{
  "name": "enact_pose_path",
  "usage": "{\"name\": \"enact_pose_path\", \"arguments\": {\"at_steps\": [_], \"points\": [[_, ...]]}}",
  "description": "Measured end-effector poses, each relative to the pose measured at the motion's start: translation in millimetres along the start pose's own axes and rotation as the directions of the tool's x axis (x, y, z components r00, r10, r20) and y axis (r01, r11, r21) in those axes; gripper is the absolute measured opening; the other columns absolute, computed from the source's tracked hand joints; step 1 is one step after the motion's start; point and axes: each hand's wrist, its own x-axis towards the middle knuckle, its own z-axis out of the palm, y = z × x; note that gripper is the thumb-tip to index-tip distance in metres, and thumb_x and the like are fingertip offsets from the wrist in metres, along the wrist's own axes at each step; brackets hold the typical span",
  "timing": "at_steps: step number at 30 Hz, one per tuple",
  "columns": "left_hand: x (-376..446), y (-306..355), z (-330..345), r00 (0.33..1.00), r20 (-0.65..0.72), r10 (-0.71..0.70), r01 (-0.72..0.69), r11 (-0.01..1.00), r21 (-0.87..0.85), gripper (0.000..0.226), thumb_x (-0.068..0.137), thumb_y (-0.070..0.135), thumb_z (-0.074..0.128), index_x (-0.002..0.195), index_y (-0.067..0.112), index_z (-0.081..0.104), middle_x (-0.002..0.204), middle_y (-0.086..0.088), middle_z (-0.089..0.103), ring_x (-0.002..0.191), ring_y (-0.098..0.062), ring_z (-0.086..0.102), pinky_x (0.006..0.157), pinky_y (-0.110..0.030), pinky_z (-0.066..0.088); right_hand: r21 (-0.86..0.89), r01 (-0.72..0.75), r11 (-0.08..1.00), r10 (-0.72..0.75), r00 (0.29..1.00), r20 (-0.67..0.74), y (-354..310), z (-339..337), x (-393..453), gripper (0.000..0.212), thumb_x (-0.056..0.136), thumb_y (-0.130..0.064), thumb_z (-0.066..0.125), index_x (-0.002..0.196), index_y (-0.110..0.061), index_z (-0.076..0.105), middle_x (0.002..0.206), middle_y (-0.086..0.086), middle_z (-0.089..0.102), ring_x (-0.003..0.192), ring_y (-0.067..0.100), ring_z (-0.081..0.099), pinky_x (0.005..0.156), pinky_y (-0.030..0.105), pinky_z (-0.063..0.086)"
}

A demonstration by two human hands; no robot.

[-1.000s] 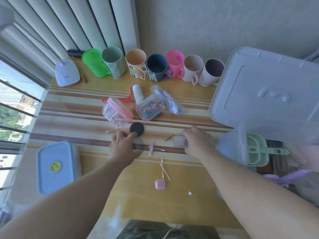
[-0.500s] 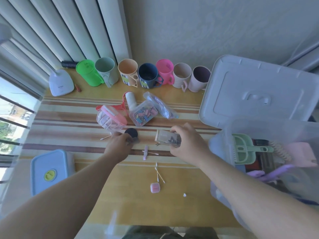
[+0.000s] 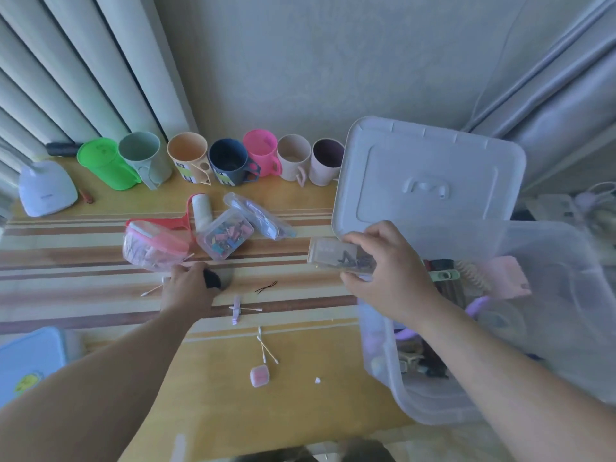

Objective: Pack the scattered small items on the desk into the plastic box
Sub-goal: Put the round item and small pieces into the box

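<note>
A pink eraser (image 3: 259, 376) and cotton swabs (image 3: 266, 349) lie on the table (image 3: 213, 408) nearer than both hands. The left hand (image 3: 186, 290) grips a black round piece (image 3: 213, 279). The right hand (image 3: 386, 275) pinches a clear case (image 3: 333, 255), lifted just left of the plastic box (image 3: 430, 408).

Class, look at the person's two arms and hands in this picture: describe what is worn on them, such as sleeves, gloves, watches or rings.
Both forearms are bare as far as the frame shows; no sleeve is in view. The left hand and right hand wear no gloves. No watch, bracelet or ring is visible.
</note>
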Motion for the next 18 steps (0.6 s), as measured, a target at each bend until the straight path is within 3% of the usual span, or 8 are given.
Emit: {"name": "enact_pose_path", "arguments": {"at_steps": [5, 8, 11, 15, 18], "points": [[-24.1, 18.5, -24.1, 1.000, 0.002, -0.018, 0.018, 0.968, -0.251, 0.031, 0.096, 0.021, 0.063, 0.126, 0.014, 0.061, 0.109, -0.013, 0.064, 0.094, -0.034, 0.060, 0.073, -0.042, 0.052, 0.046, -0.178, 0.983, 0.181, 0.980, -0.078, 48.2, -36.1, -22.5, 0.050, 0.078, -0.021, 0.083, 0.127, -0.024, 0.071, 0.107, -0.004, 0.052, 0.093, 0.011, 0.058, 0.082, 0.024, 0.045], [-59.3, 50.7, -46.6, 0.998, -0.068, 0.008, -0.039, 0.882, -0.469, 0.019, 0.094, 0.032, 0.064, 0.112, 0.033, 0.059, 0.105, -0.003, 0.071, 0.092, -0.031, 0.064, 0.082, -0.048, 0.055, 0.027, -0.289, 0.957, 0.290, 0.951, -0.104, 86.2, -62.1, -44.4, 0.051, 0.079, -0.024, 0.082, 0.128, -0.025, 0.071, 0.109, -0.003, 0.053, 0.095, 0.012, 0.059, 0.084, 0.027, 0.047], [-97.8, 106.9, -75.7, 0.986, -0.159, 0.039, -0.124, 0.816, -0.564, 0.022, 0.091, 0.044, 0.065, 0.110, 0.038, 0.057, 0.101, 0.006, 0.072, 0.089, -0.026, 0.068, 0.086, -0.050, 0.055, -0.006, -0.402, 0.916, 0.398, 0.908, -0.130, 129.7, -90.1, -63.8, 0.052, 0.079, -0.023, 0.083, 0.129, -0.024, 0.071, 0.112, -0.003, 0.054, 0.099, 0.014, 0.059, 0.085, 0.025, 0.041], [-155.9, 210.7, -92.1, 0.944, -0.210, 0.256, -0.331, 0.744, -0.580, 0.024, 0.095, 0.036, 0.067, 0.117, 0.037, 0.058, 0.102, 0.008, 0.069, 0.090, -0.018, 0.067, 0.076, -0.038, 0.052, -0.118, -0.488, 0.865, 0.482, 0.873, -0.078, 182.1, -123.4, -84.0, 0.051, 0.080, -0.027, 0.082, 0.129, -0.026, 0.068, 0.118, 0.000, 0.055, 0.107, 0.025, 0.059, 0.088, 0.039, 0.051], [-187.5, 280.4, -73.4, 0.844, -0.156, 0.513, -0.511, 0.680, -0.526, 0.027, 0.096, 0.021, 0.062, 0.117, 0.037, 0.060, 0.102, 0.010, 0.070, 0.093, -0.012, 0.065, 0.082, -0.033, 0.051, -0.236, -0.398, 0.886, 0.443, 0.878, 0.182, 196.8, -133.0, -98.5, 0.040, 0.073, -0.039, 0.080, 0.111, -0.035, 0.066, 0.113, -0.008, 0.056, 0.103, 0.018, 0.056, 0.083, 0.039, 0.054]]}}
